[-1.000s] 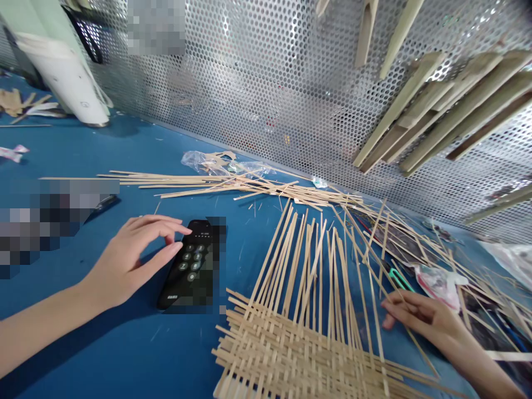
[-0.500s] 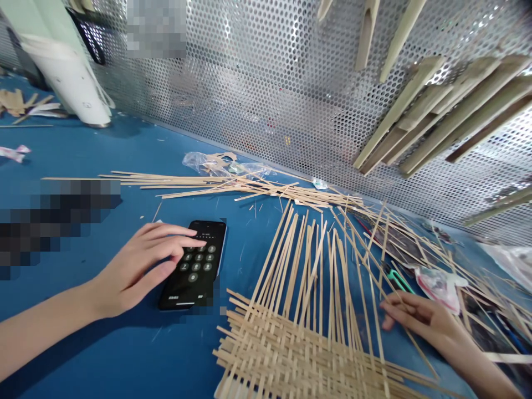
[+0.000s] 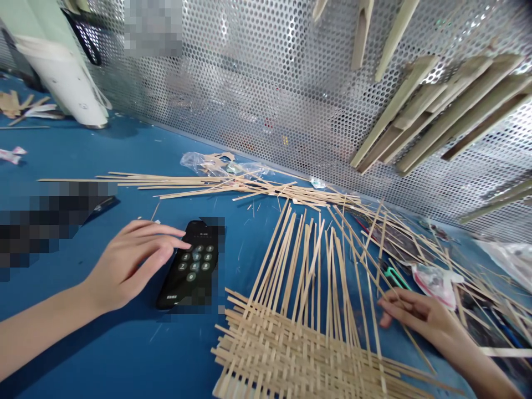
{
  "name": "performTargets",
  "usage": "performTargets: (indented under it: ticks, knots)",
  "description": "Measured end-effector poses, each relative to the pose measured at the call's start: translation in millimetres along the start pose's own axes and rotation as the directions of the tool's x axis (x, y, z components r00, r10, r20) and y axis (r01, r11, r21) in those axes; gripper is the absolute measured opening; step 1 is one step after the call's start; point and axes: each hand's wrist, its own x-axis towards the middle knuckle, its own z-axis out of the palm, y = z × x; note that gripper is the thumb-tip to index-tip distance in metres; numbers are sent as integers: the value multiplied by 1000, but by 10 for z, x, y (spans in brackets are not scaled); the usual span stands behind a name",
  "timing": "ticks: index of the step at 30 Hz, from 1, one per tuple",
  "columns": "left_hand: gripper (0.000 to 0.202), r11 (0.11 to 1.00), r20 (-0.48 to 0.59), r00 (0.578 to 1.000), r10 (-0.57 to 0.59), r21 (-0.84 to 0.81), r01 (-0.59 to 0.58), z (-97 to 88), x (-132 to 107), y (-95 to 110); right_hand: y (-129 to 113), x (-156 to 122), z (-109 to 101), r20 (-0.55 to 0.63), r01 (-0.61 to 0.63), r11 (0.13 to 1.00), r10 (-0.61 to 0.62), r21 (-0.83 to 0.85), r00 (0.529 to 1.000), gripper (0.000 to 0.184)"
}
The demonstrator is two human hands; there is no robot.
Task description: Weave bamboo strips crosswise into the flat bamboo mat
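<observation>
A black phone (image 3: 193,277) lies on the blue table with a number keypad lit on its screen. My left hand (image 3: 128,266) reaches over its left edge, fingers stretched out, the index fingertip at the top left key. To the right, my right hand (image 3: 419,316) is curled with a thin bamboo strip (image 3: 419,349) between its fingers. Between the hands lies a piece of woven bamboo (image 3: 291,354), its long loose strips (image 3: 307,260) fanning away from me. A green-handled tool (image 3: 397,277) lies just beyond my right hand, partly covered by strips.
Loose bamboo strips (image 3: 199,182) lie across the table's back. A perforated metal panel (image 3: 249,83) rises behind, with split bamboo pieces (image 3: 440,111) against it. Plastic packets (image 3: 436,282) lie at right; a white container (image 3: 62,83) stands at far left.
My left hand's fingers have drawn back slightly to the left, from the upper screen to the top left key. My right hand has kept its hold on the strip.
</observation>
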Motion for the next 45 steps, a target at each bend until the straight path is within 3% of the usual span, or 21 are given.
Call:
performTargets:
  ticks: [7, 9, 13, 16, 24, 31, 34, 38, 40, 43, 45]
  knots:
    - [20, 993, 217, 974, 59, -112, -35, 22, 58, 186, -22, -7, 16, -14, 13, 1000, -13, -24, 1000, 47]
    - [21, 993, 196, 979, 49, -112, -27, 28, 46, 165, -22, -4, 15, -22, 18, 999, -18, -28, 1000, 48]
    - [24, 997, 31, 999, 21, -71, -19, 7, -10, 12, -13, -3, 10, -20, 27, 999, -27, -24, 999, 47]
    - [28, 1000, 14, 1000, -3, -17, 3, -7, -21, -35, -2, -4, 9, -19, 19, 1000, -19, -10, 1000, 45]
    - [19, 992, 262, 964, 43, -130, -9, 45, 44, 180, -3, -2, 13, -20, 13, 1000, -13, -7, 1000, 44]
    - [25, 1000, 15, 1000, -1, -31, 2, -5, -20, 6, -2, 4, 25, -38, 20, 999, -21, -36, 999, 48]
    - [21, 1000, 55, 998, -13, -19, 14, 2, 11, 61, -8, 3, 30, -42, 26, 998, -29, -53, 999, 49]
    - [15, 995, 232, 970, 70, -92, -50, 35, 57, 168, -10, 1, 20, -42, 25, 999, -27, -44, 999, 49]
    - [16, 991, 237, 968, 85, -120, -58, 36, 60, 167, -6, 1, 15, -33, 25, 999, -26, -34, 999, 48]
    - [15, 996, 111, 992, -51, -64, 59, 16, 53, 111, 4, -3, 22, -41, 21, 999, -22, -27, 999, 47]
    - [15, 983, 41, 982, -184, -17, 184, 4, 52, 71, 10, -8, 36, -63, 13, 1000, -15, -28, 998, 47]
